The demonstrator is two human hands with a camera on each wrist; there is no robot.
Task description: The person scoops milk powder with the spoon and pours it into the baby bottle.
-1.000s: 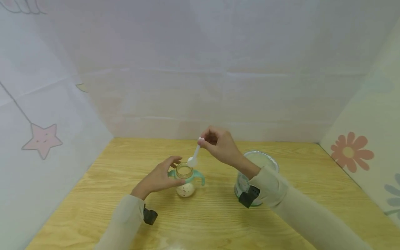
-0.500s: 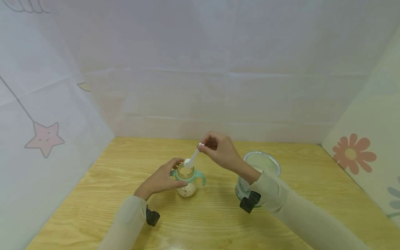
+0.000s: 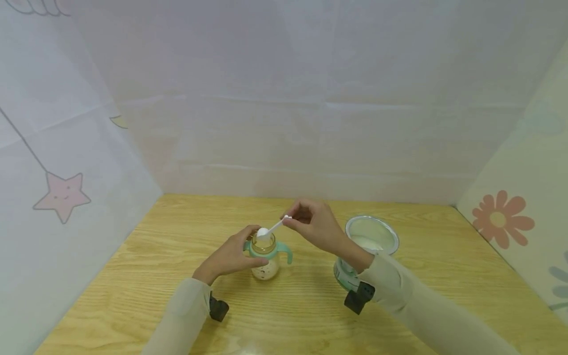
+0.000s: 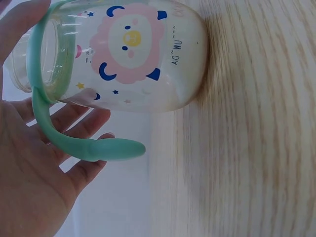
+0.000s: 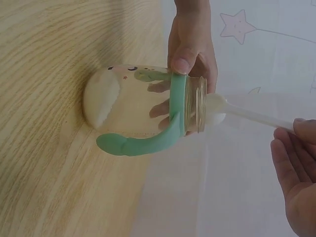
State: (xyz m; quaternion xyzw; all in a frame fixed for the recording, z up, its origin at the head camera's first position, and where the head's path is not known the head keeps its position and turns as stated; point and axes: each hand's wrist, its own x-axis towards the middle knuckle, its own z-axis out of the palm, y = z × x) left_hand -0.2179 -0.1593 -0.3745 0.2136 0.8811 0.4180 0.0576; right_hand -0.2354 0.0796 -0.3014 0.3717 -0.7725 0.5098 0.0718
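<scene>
A clear baby bottle (image 3: 265, 256) with a mint-green collar and side handles (image 5: 136, 142) stands open on the wooden table (image 3: 133, 256), white powder lying in its bottom (image 5: 101, 101). My left hand (image 3: 230, 254) grips it round the collar, thumb (image 5: 181, 61) on the green ring; its printed side (image 4: 129, 54) faces the left wrist view. My right hand (image 3: 312, 224) pinches the end of a white scoop (image 3: 270, 229), whose bowl (image 5: 216, 109) sits at the bottle's mouth.
A round powder tin (image 3: 372, 235) stands open to the right of the bottle, partly behind my right forearm. Pale cloth walls close off the table's back and both sides; one bears a star (image 3: 62, 195), another a flower (image 3: 499, 219).
My right hand has dropped and tipped the scoop from steeply upright to nearly level, bringing its bowl down onto the bottle's mouth. The left hand has closed tighter round the collar.
</scene>
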